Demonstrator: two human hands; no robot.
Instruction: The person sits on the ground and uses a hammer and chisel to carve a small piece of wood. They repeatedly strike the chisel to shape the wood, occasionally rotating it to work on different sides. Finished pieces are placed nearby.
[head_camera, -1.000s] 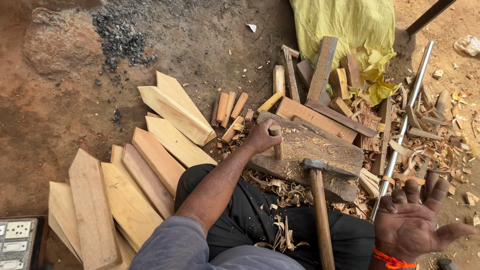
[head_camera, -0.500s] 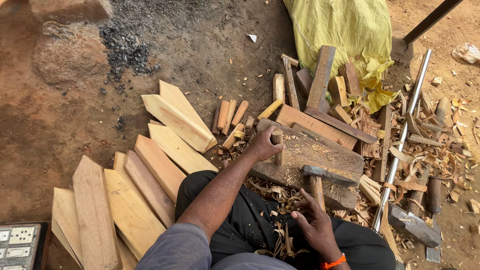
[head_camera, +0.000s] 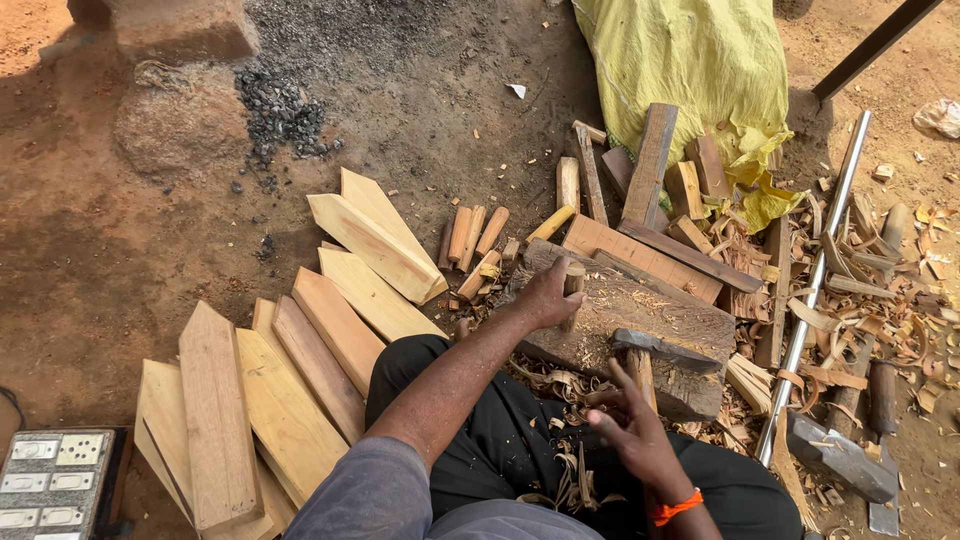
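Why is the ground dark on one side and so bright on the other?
Head view: shade covers the left ground; hard sun whitens the shavings and glints off the metal pipe. The right hand looks slightly smeared; the left hand is sharp.

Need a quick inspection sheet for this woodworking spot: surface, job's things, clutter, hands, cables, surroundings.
Surface: bare reddish dirt ground; a worn wooden block serves as the work base.
Job's things: short wooden peg stood upright on the block; hammer lying on the block, handle toward the person.
Clutter: wood shavings, small sticks, offcuts, pointed planks fanned out, metal pipe.
Hands: left hand has its grip on the peg; right hand open at the hammer handle, not closed on it.
Cables: nothing seen.
Surroundings: yellow sack, dark gravel pile, switch panel at lower left.
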